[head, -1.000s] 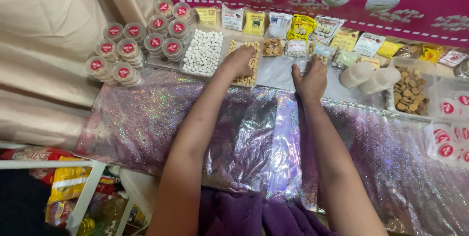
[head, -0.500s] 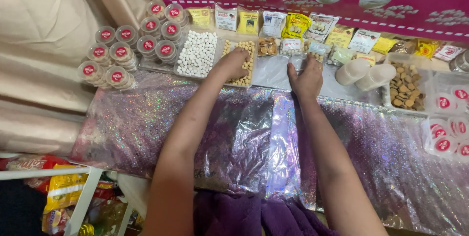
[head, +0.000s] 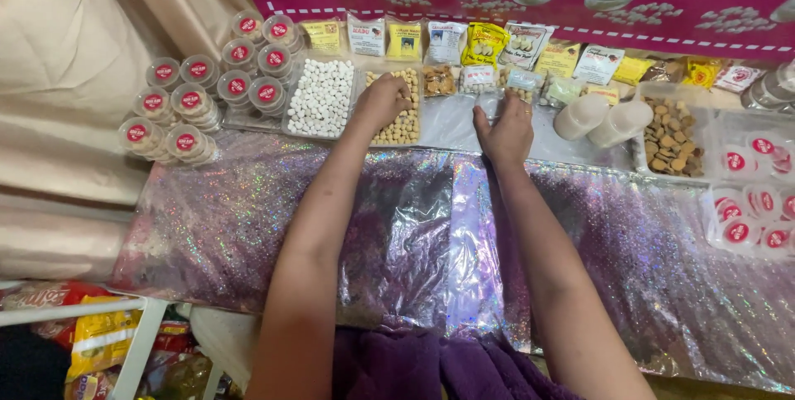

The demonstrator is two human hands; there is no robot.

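Head view: left hand (head: pixel 383 102) rests curled, fingers together, on the clear tray of tan round biscuits (head: pixel 403 110) near the tabletop's far edge, w/ the tray of white round sweets (head: pixel 321 98) just beside it. Right hand (head: pixel 505 131), fingers spread flat, presses the clear plastic sheet (head: pixel 451 122) by the small snack packets (head: pixel 480 79), holding nothing; goods are lined along the far edge, prob. for display.
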